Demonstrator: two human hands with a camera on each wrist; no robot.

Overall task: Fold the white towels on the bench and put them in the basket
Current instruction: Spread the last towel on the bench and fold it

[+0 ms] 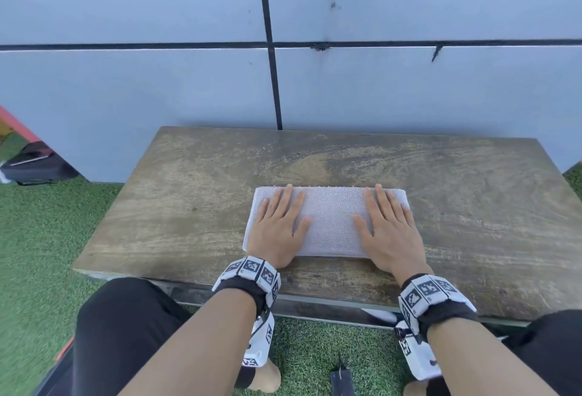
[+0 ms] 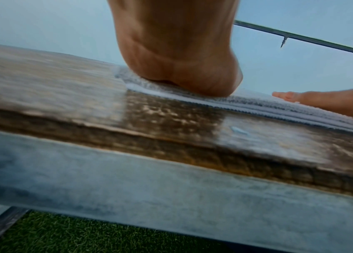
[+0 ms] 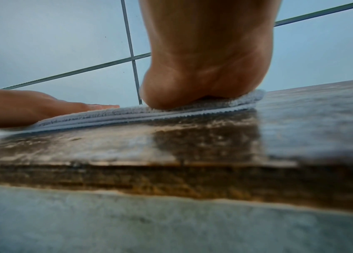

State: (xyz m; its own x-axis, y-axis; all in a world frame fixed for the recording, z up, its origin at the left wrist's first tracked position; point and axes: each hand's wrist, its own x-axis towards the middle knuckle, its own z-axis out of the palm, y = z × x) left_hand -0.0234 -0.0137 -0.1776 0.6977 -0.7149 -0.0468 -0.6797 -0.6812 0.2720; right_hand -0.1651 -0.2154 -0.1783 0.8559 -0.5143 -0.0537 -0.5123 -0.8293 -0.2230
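Observation:
A white towel [image 1: 327,222], folded into a flat rectangle, lies on the wooden bench [image 1: 189,200] near its front edge. My left hand [image 1: 278,225] lies flat on the towel's left half with fingers straight. My right hand [image 1: 385,225] lies flat on its right half the same way. In the left wrist view the heel of my left hand [image 2: 184,65] presses on the layered towel [image 2: 247,102]. In the right wrist view the heel of my right hand [image 3: 206,71] presses on the towel [image 3: 128,114]. No basket is in view.
A pale blue panelled wall [image 1: 157,80] stands right behind the bench. Green artificial turf [image 1: 34,238] covers the ground. A black bag [image 1: 34,162] lies at the far left by the wall. My knees in black trousers [image 1: 126,332] sit in front of the bench.

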